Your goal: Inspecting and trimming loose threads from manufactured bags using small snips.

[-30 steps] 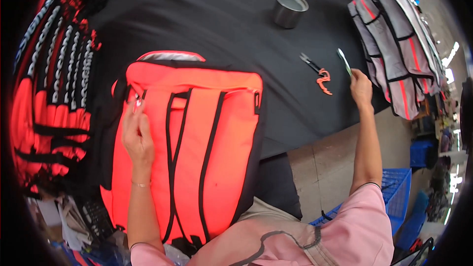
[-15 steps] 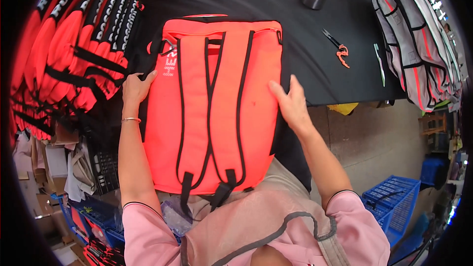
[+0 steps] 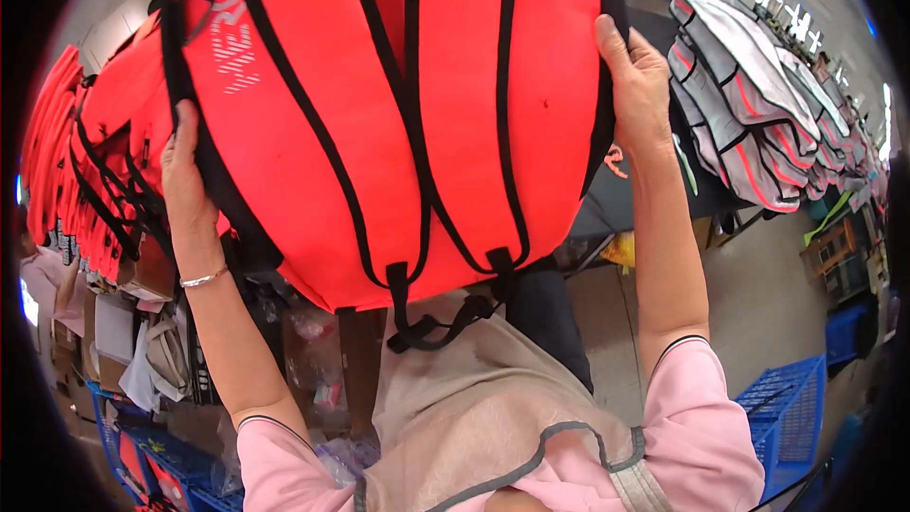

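A bright red-orange backpack (image 3: 464,104) with black edging is held up in front of me, its padded shoulder straps facing me. Its top runs out of the picture. My left hand (image 3: 190,180) grips its black left side, thumb on the near edge and the other fingers mostly hidden behind. On the opposite side, my right hand (image 3: 640,85) is closed round the edge, thumb in front. Black webbing (image 3: 427,330) hangs in a loop from the lower ends of the straps. A small dark spot (image 3: 545,104) shows on the right part of the panel, and pale lettering on the upper left.
Stacked red bags (image 3: 104,152) stand at the left. Grey bag pieces with orange stripes (image 3: 739,104) are piled on the black-covered table (image 3: 607,204) at the right. A toothbrush (image 3: 684,166) lies there beside an orange cord (image 3: 615,161). Blue crates (image 3: 787,417) stand on the floor.
The backpack has been raised off the table and brought closer, both hands rising with it. My right hand has gone from an open palm beside it to gripping its edge. The view has tilted up.
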Motion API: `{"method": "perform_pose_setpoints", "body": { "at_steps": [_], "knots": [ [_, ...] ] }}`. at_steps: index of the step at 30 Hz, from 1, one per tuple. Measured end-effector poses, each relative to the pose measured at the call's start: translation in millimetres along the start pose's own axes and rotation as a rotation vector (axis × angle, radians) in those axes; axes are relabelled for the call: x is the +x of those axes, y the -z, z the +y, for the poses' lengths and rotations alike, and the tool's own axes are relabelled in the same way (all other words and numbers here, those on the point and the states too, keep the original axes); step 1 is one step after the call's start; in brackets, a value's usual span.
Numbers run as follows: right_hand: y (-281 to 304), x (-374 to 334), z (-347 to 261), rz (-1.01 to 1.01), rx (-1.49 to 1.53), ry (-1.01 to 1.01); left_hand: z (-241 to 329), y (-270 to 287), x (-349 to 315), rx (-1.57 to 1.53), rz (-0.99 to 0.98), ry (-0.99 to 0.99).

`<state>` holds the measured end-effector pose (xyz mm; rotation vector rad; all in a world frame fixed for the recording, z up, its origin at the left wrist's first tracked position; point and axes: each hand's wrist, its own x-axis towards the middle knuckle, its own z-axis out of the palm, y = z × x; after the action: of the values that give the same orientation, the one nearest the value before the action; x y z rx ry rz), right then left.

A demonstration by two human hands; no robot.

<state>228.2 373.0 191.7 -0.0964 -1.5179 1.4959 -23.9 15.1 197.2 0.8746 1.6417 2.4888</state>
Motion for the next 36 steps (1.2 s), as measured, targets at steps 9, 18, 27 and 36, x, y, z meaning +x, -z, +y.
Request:
{"method": "perform_pose_setpoints", "body": {
  "at_steps": [9,18,27,36],
  "knots": [
    [-21,39,-28,-0.205,0.302,0.129,28,-34,17,-0.148,0.110,-0.162],
    [-56,43,-39,-0.160,0.268,0.178,42,38,31,0.096,0.090,-0.196],
    [-16,45,-12,-0.152,0.092,0.114,38,7,-2,-0.011,0.090,-0.063],
    [-8,46,-22,-0.110,-0.223,-0.250,33,12,-1,0.311,0.156,0.231]
  ]
}}
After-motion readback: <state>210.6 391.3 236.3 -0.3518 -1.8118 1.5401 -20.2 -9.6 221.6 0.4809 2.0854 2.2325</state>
